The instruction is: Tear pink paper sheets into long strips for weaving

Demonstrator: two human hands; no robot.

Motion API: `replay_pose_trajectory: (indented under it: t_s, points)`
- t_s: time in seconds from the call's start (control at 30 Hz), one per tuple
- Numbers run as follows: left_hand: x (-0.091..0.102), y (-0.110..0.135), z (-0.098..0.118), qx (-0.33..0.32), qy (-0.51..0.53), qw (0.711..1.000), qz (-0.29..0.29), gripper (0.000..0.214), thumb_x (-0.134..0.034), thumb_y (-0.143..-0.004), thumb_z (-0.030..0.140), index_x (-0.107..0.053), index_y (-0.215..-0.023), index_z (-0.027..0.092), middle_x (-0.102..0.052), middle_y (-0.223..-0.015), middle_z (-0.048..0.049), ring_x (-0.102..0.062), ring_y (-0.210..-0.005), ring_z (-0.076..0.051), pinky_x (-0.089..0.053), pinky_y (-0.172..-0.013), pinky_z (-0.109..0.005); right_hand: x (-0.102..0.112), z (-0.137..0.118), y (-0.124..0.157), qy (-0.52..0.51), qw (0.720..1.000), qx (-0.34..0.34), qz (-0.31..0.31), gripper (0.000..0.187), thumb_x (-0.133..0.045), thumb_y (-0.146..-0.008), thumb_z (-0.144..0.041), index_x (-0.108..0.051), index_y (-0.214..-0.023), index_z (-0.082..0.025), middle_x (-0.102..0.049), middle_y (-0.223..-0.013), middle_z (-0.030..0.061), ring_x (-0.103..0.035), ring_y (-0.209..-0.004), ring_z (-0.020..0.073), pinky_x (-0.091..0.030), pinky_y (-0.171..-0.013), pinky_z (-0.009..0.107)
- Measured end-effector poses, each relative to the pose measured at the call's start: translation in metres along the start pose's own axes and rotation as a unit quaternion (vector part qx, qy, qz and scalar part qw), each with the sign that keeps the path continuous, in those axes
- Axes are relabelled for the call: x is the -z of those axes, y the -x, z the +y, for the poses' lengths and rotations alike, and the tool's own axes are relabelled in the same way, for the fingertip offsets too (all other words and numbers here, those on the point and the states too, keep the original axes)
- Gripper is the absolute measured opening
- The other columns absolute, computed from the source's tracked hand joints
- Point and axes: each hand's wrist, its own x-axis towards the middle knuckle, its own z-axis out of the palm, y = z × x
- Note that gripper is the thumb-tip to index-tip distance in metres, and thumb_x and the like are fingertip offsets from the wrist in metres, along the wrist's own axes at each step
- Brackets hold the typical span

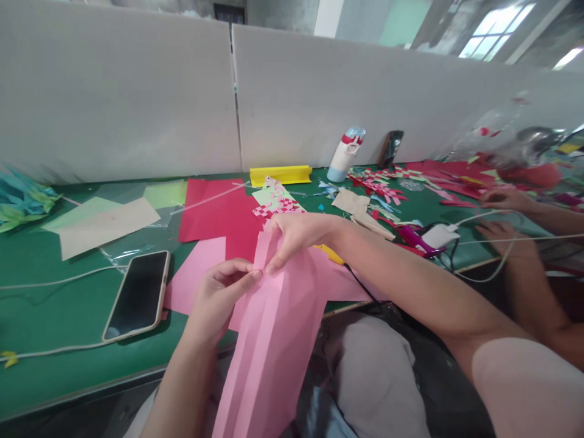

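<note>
Both my hands pinch a long sheet of pink paper (283, 340) that has lengthwise pleats along its left side. The thumb and forefinger of my left hand (223, 289) close on the left edge near the top. My right hand (294, 240) grips the pleats just above, its thumb pressed on the folded paper and its other fingers partly hidden behind. From there the paper hangs down past the table edge, over the lap. Beneath my hands lie another pink sheet (201, 271) and a red sheet (205, 213).
A phone (139, 295) and cable lie on the left. Behind are beige paper (107, 226), a yellow folded strip (280, 175), woven pink-and-white pieces (280, 201) and a bottle (345, 155). To the right are a purple tool (415, 237), a white adapter (440, 235) and a co-worker's hands (502, 234).
</note>
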Motion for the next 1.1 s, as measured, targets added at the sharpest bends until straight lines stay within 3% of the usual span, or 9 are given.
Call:
replay_pose_trajectory:
  t_s: [0.2, 0.5, 0.67, 0.73, 0.8, 0.9, 0.97, 1.1]
  points:
    - [-0.003, 0.003, 0.003, -0.018, 0.002, 1.000, -0.011, 0.012, -0.079, -0.066, 0.023, -0.069, -0.068, 0.018, -0.063, -0.066, 0.0042, -0.053, -0.061, -0.005, -0.043, -0.058, -0.014, 0.003, 0.006, -0.001, 0.002, 1.000, 0.008, -0.015, 0.023, -0.078, -0.060, -0.035, -0.076, -0.076, -0.019, -0.072, -0.071, 0.0005, -0.063, -0.066, 0.0137, -0.048, -0.060, 0.022]
    - [0.001, 0.002, 0.004, 0.028, 0.006, 1.000, -0.010, 0.015, -0.080, -0.065, 0.025, -0.068, -0.070, 0.018, -0.064, -0.066, 0.0027, -0.055, -0.061, -0.006, -0.043, -0.057, -0.015, 0.002, 0.003, 0.000, -0.001, 1.000, -0.027, -0.005, 0.027, -0.078, -0.058, -0.037, -0.074, -0.076, -0.018, -0.071, -0.072, 0.0015, -0.064, -0.068, 0.0156, -0.049, -0.060, 0.024]
    - [0.002, 0.001, 0.006, 0.054, -0.012, 0.998, -0.042, 0.014, -0.081, -0.063, 0.023, -0.068, -0.066, 0.016, -0.059, -0.056, 0.0041, -0.050, -0.051, -0.004, -0.038, -0.048, -0.014, 0.007, -0.003, 0.000, 0.080, 0.995, -0.053, 0.013, 0.027, -0.079, -0.056, -0.036, -0.072, -0.076, -0.019, -0.070, -0.072, 0.0003, -0.062, -0.066, 0.0153, -0.046, -0.056, 0.024]
    - [0.001, 0.000, 0.005, 0.052, -0.009, 0.998, -0.025, 0.015, -0.081, -0.062, 0.023, -0.069, -0.066, 0.016, -0.060, -0.055, 0.0036, -0.049, -0.050, -0.003, -0.038, -0.048, -0.014, 0.012, -0.005, -0.001, 0.150, 0.987, -0.033, 0.055, 0.028, -0.077, -0.060, -0.040, -0.070, -0.075, -0.017, -0.068, -0.071, 0.0005, -0.060, -0.065, 0.0148, -0.043, -0.055, 0.024]
    - [0.001, -0.002, 0.002, 0.046, 0.007, 0.999, 0.005, 0.015, -0.081, -0.061, 0.025, -0.069, -0.065, 0.016, -0.059, -0.055, 0.0035, -0.048, -0.049, -0.003, -0.037, -0.048, -0.013, 0.017, -0.004, 0.000, 0.205, 0.968, 0.009, 0.142, 0.033, -0.073, -0.065, -0.043, -0.070, -0.084, -0.016, -0.068, -0.078, 0.0024, -0.059, -0.071, 0.0155, -0.043, -0.060, 0.026]
    - [0.002, -0.006, -0.002, 0.038, 0.044, 0.997, 0.042, 0.016, -0.082, -0.059, 0.024, -0.069, -0.065, 0.015, -0.059, -0.055, 0.0038, -0.047, -0.048, -0.002, -0.036, -0.047, -0.012, 0.015, -0.001, 0.004, 0.250, 0.913, 0.074, 0.312, 0.038, -0.069, -0.072, -0.040, -0.066, -0.101, -0.016, -0.067, -0.094, 0.0062, -0.060, -0.084, 0.0174, -0.045, -0.074, 0.030]
    - [0.002, -0.007, -0.003, 0.040, 0.053, 0.996, 0.058, 0.018, -0.083, -0.058, 0.024, -0.069, -0.065, 0.015, -0.059, -0.055, 0.0035, -0.047, -0.048, -0.002, -0.037, -0.047, -0.013, 0.006, 0.003, 0.009, 0.277, 0.871, 0.107, 0.393, 0.029, -0.064, -0.077, -0.033, -0.065, -0.101, -0.017, -0.065, -0.098, 0.0066, -0.059, -0.087, 0.0180, -0.045, -0.080, 0.032]
    - [0.001, -0.010, -0.004, 0.048, 0.048, 0.995, 0.080, 0.020, -0.084, -0.055, 0.023, -0.069, -0.066, 0.014, -0.058, -0.054, 0.0034, -0.048, -0.047, -0.004, -0.040, -0.048, -0.015, -0.027, 0.014, 0.015, 0.279, 0.848, 0.104, 0.438, 0.015, -0.058, -0.082, -0.023, -0.065, -0.094, -0.019, -0.062, -0.093, 0.0047, -0.056, -0.084, 0.0164, -0.043, -0.079, 0.031]
